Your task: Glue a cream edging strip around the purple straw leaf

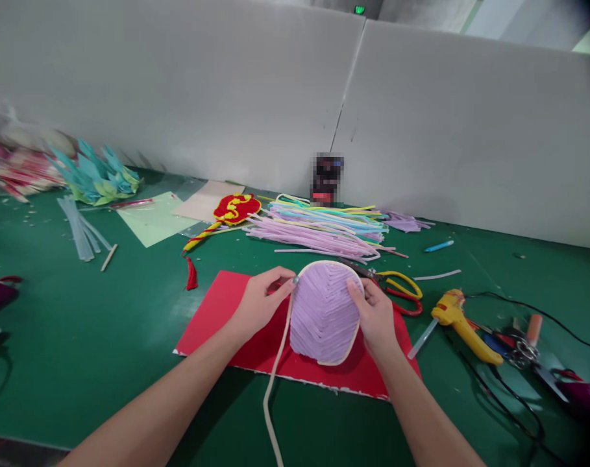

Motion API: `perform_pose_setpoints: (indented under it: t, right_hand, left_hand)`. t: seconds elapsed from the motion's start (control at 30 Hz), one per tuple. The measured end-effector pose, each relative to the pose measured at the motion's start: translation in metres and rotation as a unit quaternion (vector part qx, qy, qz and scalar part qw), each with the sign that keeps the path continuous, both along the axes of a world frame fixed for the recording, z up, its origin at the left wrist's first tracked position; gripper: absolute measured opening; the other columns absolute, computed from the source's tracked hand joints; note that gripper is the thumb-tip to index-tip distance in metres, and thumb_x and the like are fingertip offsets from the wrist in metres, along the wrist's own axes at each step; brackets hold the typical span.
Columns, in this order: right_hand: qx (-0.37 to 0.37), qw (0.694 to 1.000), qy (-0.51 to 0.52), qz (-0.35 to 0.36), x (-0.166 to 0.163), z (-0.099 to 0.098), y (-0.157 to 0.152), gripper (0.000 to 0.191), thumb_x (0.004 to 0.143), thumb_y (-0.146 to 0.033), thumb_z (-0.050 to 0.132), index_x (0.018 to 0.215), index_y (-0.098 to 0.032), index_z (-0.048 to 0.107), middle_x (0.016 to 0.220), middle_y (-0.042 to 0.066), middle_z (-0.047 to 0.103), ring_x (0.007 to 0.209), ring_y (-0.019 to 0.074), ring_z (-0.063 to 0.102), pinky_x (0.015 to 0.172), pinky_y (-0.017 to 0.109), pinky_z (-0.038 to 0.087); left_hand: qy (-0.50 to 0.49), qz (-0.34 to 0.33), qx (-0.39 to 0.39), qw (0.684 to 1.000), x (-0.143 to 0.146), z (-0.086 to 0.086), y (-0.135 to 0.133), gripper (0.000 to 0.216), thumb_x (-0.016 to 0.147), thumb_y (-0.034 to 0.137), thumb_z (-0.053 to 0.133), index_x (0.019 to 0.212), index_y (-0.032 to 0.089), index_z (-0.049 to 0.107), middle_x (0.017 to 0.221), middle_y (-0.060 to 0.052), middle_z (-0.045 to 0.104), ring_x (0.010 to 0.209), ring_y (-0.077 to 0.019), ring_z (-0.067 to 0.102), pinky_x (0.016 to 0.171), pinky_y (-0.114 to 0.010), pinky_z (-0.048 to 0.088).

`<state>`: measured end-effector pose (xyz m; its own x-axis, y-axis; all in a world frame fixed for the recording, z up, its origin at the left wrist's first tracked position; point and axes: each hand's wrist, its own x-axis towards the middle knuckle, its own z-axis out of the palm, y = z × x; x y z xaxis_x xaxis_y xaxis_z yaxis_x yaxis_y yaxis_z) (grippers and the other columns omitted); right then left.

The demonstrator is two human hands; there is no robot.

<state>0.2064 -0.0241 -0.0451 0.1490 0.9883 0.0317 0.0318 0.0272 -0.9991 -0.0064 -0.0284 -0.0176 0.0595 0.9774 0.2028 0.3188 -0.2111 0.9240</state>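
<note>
A lilac oval piece (324, 311) made of fuzzy stems, rimmed in cream cord, is held above a red sheet (211, 318). My left hand (260, 301) pinches its left edge where the cream cord (275, 383) leaves the rim and trails down toward me. My right hand (375, 314) grips the right edge, thumb on the front face. Both hands are closed on the piece.
A pile of pastel fuzzy stems (324, 227) lies behind. Yellow-and-red scissors (399, 288) and a yellow glue gun (457, 324) with cables sit to the right. A red-and-yellow ornament (233, 211), clear glue sticks (83, 230) and teal paper shapes (97, 175) lie at left. White panels wall the back.
</note>
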Motion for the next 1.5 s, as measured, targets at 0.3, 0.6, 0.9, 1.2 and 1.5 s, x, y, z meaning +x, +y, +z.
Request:
perform_pose_setpoints:
  t: [0.3,0.6,0.9,1.2,1.5]
  right_hand:
    - [-0.014,1.000,0.015,0.001,0.000,0.000,0.001,0.034,0.073,-0.052,0.068,0.079,-0.019,0.063,0.063,-0.003,0.050,0.061,0.0132,0.045,0.055,0.025,0.037]
    - [-0.012,1.000,-0.001,0.017,-0.001,0.002,0.002,0.035,0.072,-0.053,0.067,0.073,-0.018,0.061,0.063,-0.003,0.051,0.062,0.0132,0.044,0.057,0.025,0.036]
    - [0.003,1.000,0.009,0.008,0.003,-0.001,0.004,0.036,0.073,-0.054,0.065,0.077,-0.018,0.062,0.068,-0.001,0.056,0.066,0.0143,0.047,0.061,0.026,0.038]
    - [0.005,1.000,0.001,-0.028,0.006,-0.007,0.011,0.038,0.074,-0.055,0.064,0.079,-0.018,0.063,0.067,-0.002,0.055,0.066,0.0143,0.047,0.062,0.027,0.039]
    - [0.001,0.999,-0.006,-0.034,0.006,-0.010,0.011,0.034,0.075,-0.052,0.065,0.079,-0.018,0.063,0.066,-0.003,0.054,0.067,0.0143,0.047,0.063,0.027,0.038]
  left_hand:
    - [0.079,-0.009,0.040,0.996,-0.002,-0.004,-0.002,0.015,0.089,0.027,0.048,0.088,0.019,0.061,0.086,0.000,0.067,0.080,-0.0131,0.061,0.074,-0.023,0.046]
    - [0.183,0.051,0.022,0.982,0.000,0.005,0.001,0.037,0.097,0.038,0.031,0.082,0.019,0.059,0.082,-0.003,0.067,0.078,-0.0182,0.061,0.070,-0.029,0.043]
    - [-0.031,0.012,0.032,0.999,0.021,0.005,0.043,0.040,0.093,0.046,0.035,0.081,0.017,0.061,0.078,-0.004,0.066,0.073,-0.0159,0.063,0.070,-0.026,0.050]
    - [-0.028,-0.010,-0.012,0.999,0.012,-0.023,0.034,0.037,0.090,0.043,0.039,0.079,0.016,0.060,0.077,-0.003,0.066,0.074,-0.0154,0.059,0.071,-0.026,0.048]
    - [0.012,-0.036,-0.024,0.999,0.013,-0.021,0.033,0.022,0.085,0.036,0.051,0.076,0.018,0.059,0.074,0.000,0.063,0.072,-0.0146,0.056,0.068,-0.024,0.044]
